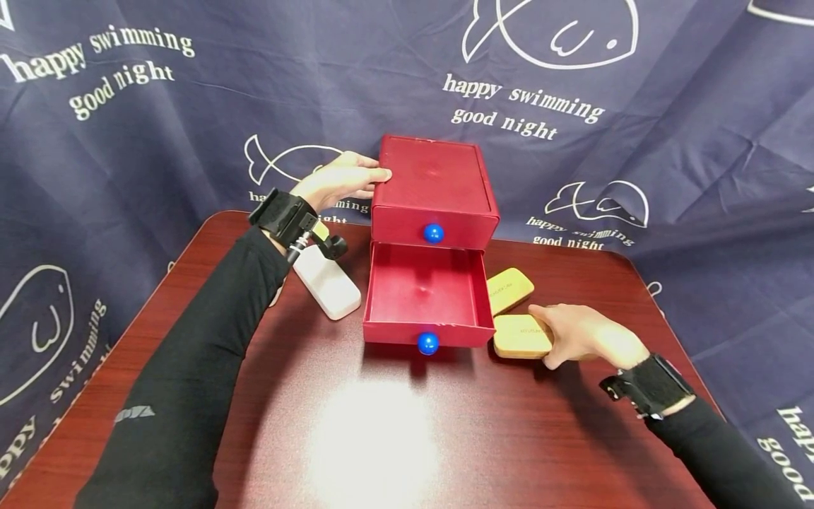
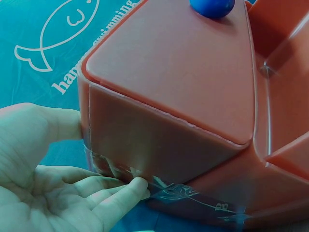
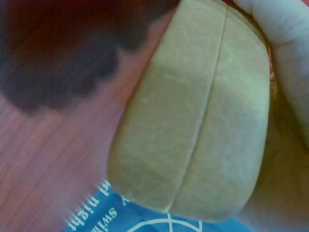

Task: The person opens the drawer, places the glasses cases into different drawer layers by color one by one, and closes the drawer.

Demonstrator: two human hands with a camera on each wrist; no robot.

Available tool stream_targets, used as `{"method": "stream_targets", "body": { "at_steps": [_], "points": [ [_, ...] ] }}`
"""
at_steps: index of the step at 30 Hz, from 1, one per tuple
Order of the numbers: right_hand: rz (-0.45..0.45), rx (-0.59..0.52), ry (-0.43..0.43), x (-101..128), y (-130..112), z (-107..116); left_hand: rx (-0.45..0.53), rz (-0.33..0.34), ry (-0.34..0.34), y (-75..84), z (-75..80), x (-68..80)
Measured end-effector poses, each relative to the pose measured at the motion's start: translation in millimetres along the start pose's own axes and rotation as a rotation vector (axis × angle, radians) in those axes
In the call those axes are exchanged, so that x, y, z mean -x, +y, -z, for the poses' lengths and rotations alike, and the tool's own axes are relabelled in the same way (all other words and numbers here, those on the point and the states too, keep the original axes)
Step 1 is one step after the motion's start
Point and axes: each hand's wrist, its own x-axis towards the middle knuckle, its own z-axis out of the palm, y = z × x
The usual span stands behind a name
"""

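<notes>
A red two-drawer box (image 1: 439, 173) stands at the back of the table, its lower drawer (image 1: 426, 286) pulled out and its upper one closed. My left hand (image 1: 340, 180) rests on the box's left side, thumb at the top edge; in the left wrist view its fairly straight fingers touch the side wall near some clear tape. At the right of the drawer, my right hand (image 1: 579, 332) grips a yellow glasses case (image 1: 521, 337) between thumb and fingers. The case's seam fills the middle of the right wrist view. Beside it lies another yellow glasses case (image 1: 511, 288), partly hidden by the drawer.
A white glasses case (image 1: 327, 283) lies left of the box, below my left wrist. Part of a pale object (image 1: 277, 293) peeks out beside the left forearm. Blue knobs (image 1: 429, 343) stick out from the drawer fronts. A printed dark blue cloth (image 1: 305, 92) hangs behind the table.
</notes>
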Motion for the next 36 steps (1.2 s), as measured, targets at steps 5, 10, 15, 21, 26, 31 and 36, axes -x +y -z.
{"method": "stream_targets", "body": {
  "at_steps": [5, 10, 15, 21, 26, 31, 36],
  "points": [
    [0.023, -0.003, 0.115, 10.3, -2.1, 11.6, -0.007, -0.007, 0.009, -0.3, 1.4, -0.3],
    [0.027, 0.005, 0.210, 20.0, -7.3, 24.6, -0.001, -0.005, 0.013, 0.1, 0.8, 0.4],
    [0.055, -0.012, 0.300, 31.6, -12.4, 38.2, 0.006, -0.006, 0.014, 0.4, 0.0, 1.2],
    [0.115, -0.036, 0.476, 42.5, -21.6, 51.7, -0.006, -0.022, 0.006, -0.3, 1.1, 0.0],
    [0.152, -0.055, 0.624, 41.8, -30.6, 61.5, -0.008, -0.014, 0.015, -0.2, 1.5, 0.3],
    [0.114, -0.196, 0.720, 39.2, -42.6, 71.1, -0.004, -0.005, 0.014, -0.3, 0.7, 0.8],
    [0.086, -0.390, 0.815, 35.7, -59.3, 79.4, -0.005, -0.011, 0.008, -1.0, -0.6, 1.7]
  ]
}}
